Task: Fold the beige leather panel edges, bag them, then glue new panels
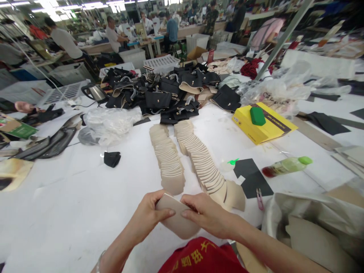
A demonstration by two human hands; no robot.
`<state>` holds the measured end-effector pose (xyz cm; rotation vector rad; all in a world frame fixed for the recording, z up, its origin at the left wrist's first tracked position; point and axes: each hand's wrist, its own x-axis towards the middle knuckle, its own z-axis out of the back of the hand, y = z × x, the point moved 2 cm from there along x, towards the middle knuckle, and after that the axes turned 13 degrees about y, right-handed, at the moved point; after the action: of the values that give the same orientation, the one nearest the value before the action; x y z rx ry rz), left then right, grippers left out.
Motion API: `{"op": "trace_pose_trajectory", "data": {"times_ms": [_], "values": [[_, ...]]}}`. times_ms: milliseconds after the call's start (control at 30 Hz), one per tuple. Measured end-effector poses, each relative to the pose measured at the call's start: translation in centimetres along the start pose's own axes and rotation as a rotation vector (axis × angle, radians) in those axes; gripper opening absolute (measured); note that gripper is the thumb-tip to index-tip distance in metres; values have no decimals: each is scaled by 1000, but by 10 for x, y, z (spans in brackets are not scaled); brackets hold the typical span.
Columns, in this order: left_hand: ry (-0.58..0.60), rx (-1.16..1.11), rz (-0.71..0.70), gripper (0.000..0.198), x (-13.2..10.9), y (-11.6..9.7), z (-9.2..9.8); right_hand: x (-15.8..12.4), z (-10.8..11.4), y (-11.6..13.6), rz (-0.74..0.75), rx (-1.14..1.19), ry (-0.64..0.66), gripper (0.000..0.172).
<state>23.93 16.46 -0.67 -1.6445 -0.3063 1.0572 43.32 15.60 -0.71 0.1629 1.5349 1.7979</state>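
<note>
A beige leather-like piece (178, 220) is held between both hands just above the near edge of the white table (71, 204). My left hand (149, 216) pinches its left side with thumb on top. My right hand (206, 214) grips its right side, fingers curled. Just beyond the hands, two long overlapping rows of the same beige pieces (167, 159) (201, 163) run away from me across the table. A heap of black and beige flap parts (170, 93) lies at the far end of the rows.
A yellow box (264, 123) with a green block on it sits at right. A bottle (287, 166), black sheet (251, 176) and small pink snips (259, 198) lie nearer. A kettle (95, 92) and plastic bags (109, 123) are at left. Other people work at far benches.
</note>
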Motion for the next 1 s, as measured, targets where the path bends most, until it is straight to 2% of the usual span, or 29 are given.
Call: {"op": "trace_pose_trajectory", "data": {"times_ms": [33,167,300,533,633,833,1000], "values": [[10,-70,10,22,2,2,-2,0,-1,1,-23,-16,-16,6],[-105,-165,11,28,2,9,-15,-1,-10,-3,-108,-64,-78,27],[-132,-164,27,28,-1,9,-25,-1,-16,-9,-160,-111,-128,17],[-189,-167,74,30,-3,17,-28,1,-13,-13,-59,-134,-159,9],[-171,-160,79,35,-2,17,-26,2,-13,-15,-52,-151,-152,16],[-18,-236,68,34,-2,11,-19,3,-14,-14,-41,-216,-117,19],[-84,-233,39,30,-3,13,-17,2,-15,-11,-16,-280,-132,11]]}}
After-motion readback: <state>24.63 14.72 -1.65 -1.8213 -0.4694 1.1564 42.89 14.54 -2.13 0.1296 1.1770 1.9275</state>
